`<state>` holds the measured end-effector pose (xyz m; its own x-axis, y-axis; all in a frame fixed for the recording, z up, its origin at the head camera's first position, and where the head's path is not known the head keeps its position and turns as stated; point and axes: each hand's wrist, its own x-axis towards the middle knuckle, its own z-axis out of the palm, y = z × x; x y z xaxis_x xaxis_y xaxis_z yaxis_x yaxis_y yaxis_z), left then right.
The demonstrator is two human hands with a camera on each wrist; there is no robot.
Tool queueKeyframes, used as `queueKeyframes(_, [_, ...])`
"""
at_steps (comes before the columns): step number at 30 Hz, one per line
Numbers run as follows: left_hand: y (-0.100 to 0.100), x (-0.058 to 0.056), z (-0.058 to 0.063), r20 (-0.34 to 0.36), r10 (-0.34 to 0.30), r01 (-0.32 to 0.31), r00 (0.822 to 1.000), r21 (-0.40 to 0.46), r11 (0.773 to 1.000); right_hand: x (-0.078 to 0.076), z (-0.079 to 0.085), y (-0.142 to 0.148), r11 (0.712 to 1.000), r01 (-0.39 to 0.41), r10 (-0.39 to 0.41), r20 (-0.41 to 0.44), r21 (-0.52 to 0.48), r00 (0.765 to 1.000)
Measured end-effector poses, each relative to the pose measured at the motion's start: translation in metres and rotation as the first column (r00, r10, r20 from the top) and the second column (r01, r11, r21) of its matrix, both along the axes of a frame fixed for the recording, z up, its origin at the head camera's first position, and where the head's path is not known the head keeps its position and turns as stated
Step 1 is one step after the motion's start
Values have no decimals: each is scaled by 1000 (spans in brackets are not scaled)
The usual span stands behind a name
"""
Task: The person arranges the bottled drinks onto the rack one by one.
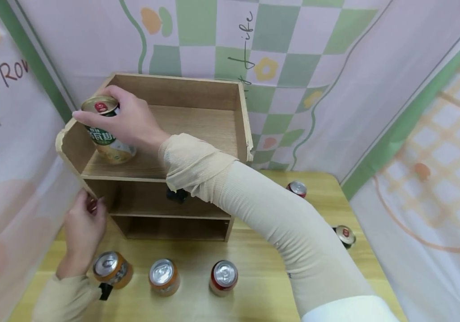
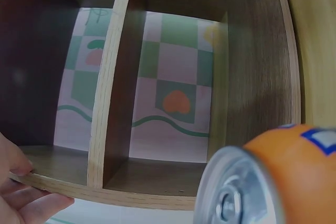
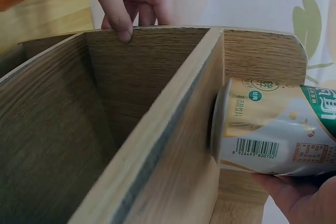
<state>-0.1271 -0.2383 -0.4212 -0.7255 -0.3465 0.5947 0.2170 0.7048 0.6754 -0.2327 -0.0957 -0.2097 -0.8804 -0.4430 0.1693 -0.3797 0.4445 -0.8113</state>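
Observation:
My right hand (image 1: 129,118) grips a tall drink can (image 1: 111,150) near its top, thumb and fingers around it. The can is white, gold and green with a red pull tab. It stands upright at the left end of the top tier of a wooden shelf (image 1: 198,123); its base is right at the boards in the right wrist view. My left hand (image 1: 85,226) pinches the shelf's left side panel lower down, with the thumb (image 3: 123,24) inside and the fingers outside. An orange can (image 2: 299,177) stands close to that wrist.
On the table in front of the shelf are another orange can (image 1: 164,277) and a red-topped can (image 1: 223,278). To the right stand a small red can (image 1: 296,188) and a dark can (image 1: 345,236), partly behind my right sleeve. Patterned curtains (image 1: 290,80) enclose the table.

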Motion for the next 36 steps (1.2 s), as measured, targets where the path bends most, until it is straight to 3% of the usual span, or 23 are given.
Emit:
queueKeyframes(11, [1,-2,3,-5,-10,10,1000,-9,1000,0,-4,-6,1000,-23,22,-36,-3,999])
queueKeyframes(36, [-1,1,1,20,7,-7,1000,7,1000,-2,-6,-13,998,-46,46,-5,34,999])
